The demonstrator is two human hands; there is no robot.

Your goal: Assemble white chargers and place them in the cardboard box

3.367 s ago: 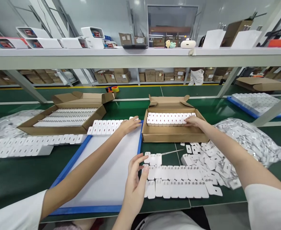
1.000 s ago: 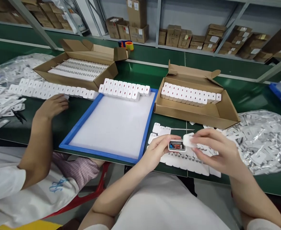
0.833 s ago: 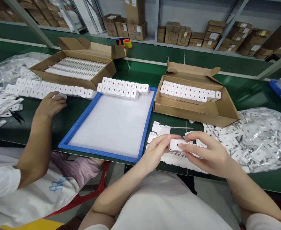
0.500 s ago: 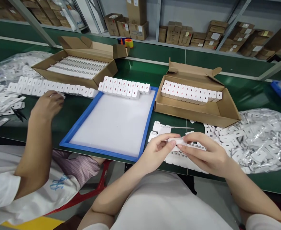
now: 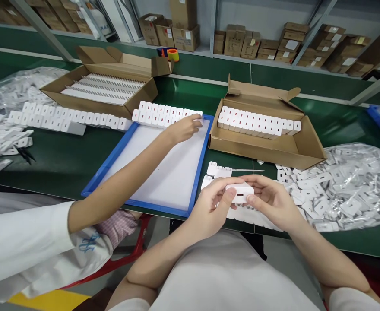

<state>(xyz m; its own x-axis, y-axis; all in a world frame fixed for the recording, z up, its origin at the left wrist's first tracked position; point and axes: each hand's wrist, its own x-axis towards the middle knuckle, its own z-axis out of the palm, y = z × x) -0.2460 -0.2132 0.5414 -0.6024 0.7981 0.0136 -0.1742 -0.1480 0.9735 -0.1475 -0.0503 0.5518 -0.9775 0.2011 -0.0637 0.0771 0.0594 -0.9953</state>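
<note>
Green bench (image 5: 80,151) | left hand (image 5: 209,207), right hand (image 5: 270,201): fingers pinch white charger (image 5: 241,192), seemingly closed casing.

Both hands, left (image 5: 213,206) and right (image 5: 272,203), pinch a white charger (image 5: 241,192) over the bench.

White charger housing (image 5: 241,192), red port facing camera, held level between both hands above table edge.
</note>
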